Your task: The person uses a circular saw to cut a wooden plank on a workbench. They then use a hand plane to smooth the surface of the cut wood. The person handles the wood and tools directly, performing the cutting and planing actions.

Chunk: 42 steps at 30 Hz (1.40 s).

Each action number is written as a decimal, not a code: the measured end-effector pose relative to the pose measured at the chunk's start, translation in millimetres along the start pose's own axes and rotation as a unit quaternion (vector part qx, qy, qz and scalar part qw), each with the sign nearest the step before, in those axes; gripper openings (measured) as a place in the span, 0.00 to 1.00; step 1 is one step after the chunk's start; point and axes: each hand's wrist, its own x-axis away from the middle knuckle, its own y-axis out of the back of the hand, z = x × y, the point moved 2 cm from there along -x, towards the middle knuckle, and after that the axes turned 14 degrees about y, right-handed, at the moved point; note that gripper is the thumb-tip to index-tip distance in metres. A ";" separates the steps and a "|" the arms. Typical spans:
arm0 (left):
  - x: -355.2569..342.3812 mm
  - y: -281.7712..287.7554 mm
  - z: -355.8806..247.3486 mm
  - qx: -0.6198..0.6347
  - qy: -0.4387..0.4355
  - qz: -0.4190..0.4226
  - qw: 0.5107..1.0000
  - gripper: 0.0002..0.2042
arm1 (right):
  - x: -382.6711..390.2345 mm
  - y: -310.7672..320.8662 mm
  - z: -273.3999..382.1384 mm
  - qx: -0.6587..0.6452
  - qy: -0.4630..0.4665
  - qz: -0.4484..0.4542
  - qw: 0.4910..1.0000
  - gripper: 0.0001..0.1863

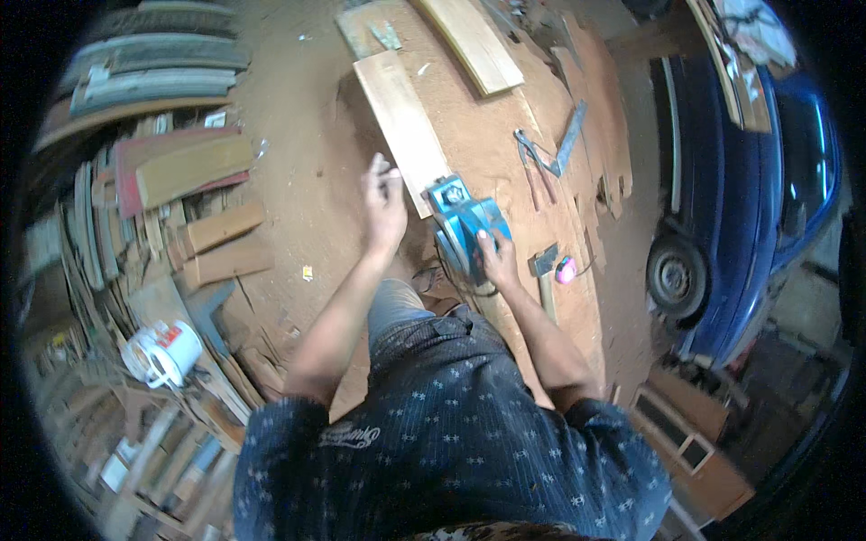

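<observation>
My right hand [496,260] is wrapped round the handle of a blue electric planer [465,221]. The planer rests at the near end of a pale wooden board [401,117], which lies lengthwise away from me on the workbench. Beside the board's left edge, my left hand [383,203] is raised with its fingers loosely apart and slightly smeared by motion. It holds nothing that I can see. The planer's underside is hidden.
Right of the board lie pincers [534,171], a metal square [568,140], a hammer-like tool [546,269] and a pink tape measure [566,270]. Another board [474,50] lies farther off. Wood scraps and a white bucket [173,352] stand left; a blue car [740,207] stands right.
</observation>
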 end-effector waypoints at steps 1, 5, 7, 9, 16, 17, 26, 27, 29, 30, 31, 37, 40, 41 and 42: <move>16.5 15.6 -33.2 0.025 -0.052 0.017 0.998 0.24 | -14.7 -5.7 3.9 0.036 0.059 -0.015 0.998 0.24; 78.4 114.9 -202.6 0.021 -0.341 0.159 0.926 0.22 | -71.4 -31.8 24.6 0.046 0.127 -0.054 0.989 0.24; 102.2 153.6 -276.9 0.003 -0.460 0.269 0.846 0.21 | -104.3 -45.6 39.0 0.035 0.091 -0.045 0.994 0.26; 124.4 180.5 -328.6 -0.009 -0.524 0.353 0.775 0.19 | -138.4 -57.0 53.6 0.034 0.064 -0.026 0.997 0.28; 119.8 170.2 -281.7 -0.166 -0.439 0.326 0.821 0.16 | -289.4 -118.3 107.1 -0.014 0.063 -0.069 0.996 0.32; 112.1 160.2 -254.1 -0.201 -0.401 0.304 0.840 0.15 | -311.6 -126.8 111.0 -0.015 0.049 -0.074 0.996 0.32; 40.5 156.0 -32.7 -0.332 -0.025 0.121 0.935 0.11 | -439.5 -164.5 155.4 -0.076 0.076 -0.023 0.994 0.36; 34.7 160.7 -25.3 -0.339 -0.004 0.116 0.934 0.12 | -432.3 -160.9 154.7 -0.086 0.080 -0.015 0.993 0.36; 22.0 164.9 -16.2 -0.342 0.029 0.093 0.934 0.14 | -406.0 -149.6 146.5 -0.084 0.041 -0.003 0.996 0.34; 15.7 163.3 -13.2 -0.336 0.048 0.084 0.937 0.15 | -385.6 -143.2 138.9 -0.087 0.046 -0.014 0.995 0.34; 10.2 160.9 -11.1 -0.330 0.066 0.075 0.939 0.15 | -362.6 -136.1 131.4 -0.100 0.058 -0.020 0.993 0.33; -3.4 114.2 -3.1 -0.267 0.061 0.081 0.958 0.19 | -177.4 -61.3 70.5 -0.093 0.000 -0.003 0.996 0.32; 3.0 79.3 11.0 -0.255 0.054 0.111 0.959 0.20 | -104.1 -34.7 46.5 -0.105 -0.003 0.001 0.994 0.29; 5.8 68.2 19.1 -0.256 0.060 0.121 0.957 0.20 | -86.0 -27.9 40.2 -0.105 0.004 0.004 0.994 0.28; 8.1 58.1 29.4 -0.244 0.085 0.133 0.957 0.20 | -71.7 -23.0 34.7 -0.104 0.010 0.007 0.994 0.28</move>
